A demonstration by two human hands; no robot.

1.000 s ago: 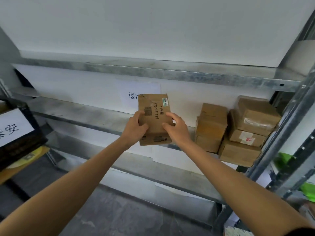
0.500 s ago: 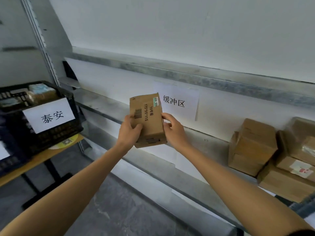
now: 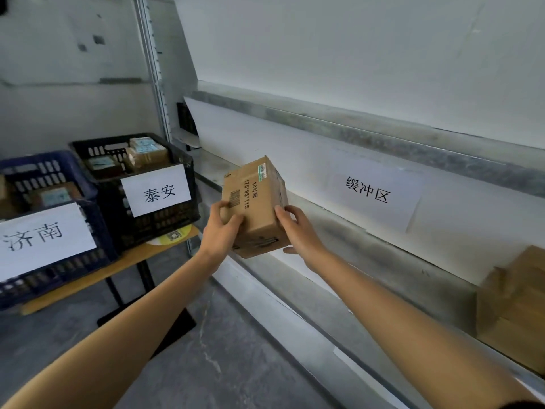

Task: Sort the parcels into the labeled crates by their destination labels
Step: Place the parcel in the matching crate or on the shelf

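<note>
**Cardboard, plastic and dull metal, basically**

The cardboard parcel [image 3: 255, 205] dead centre is matt brown with black print. At 9 o'clock the black plastic crate [image 3: 165, 222] and blue plastic crate [image 3: 59, 267] are faintly shiny lattice, each with matt white paper labels [image 3: 156, 190]. The metal shelf [image 3: 383, 261] at 3 o'clock is dull, mottled grey. The floor [image 3: 224, 364] at 6 looks like smooth grey concrete.

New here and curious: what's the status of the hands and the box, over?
Left hand and right hand both grip the cardboard box, held in the air. Black crate and blue crate sit left. Nothing between.
</note>
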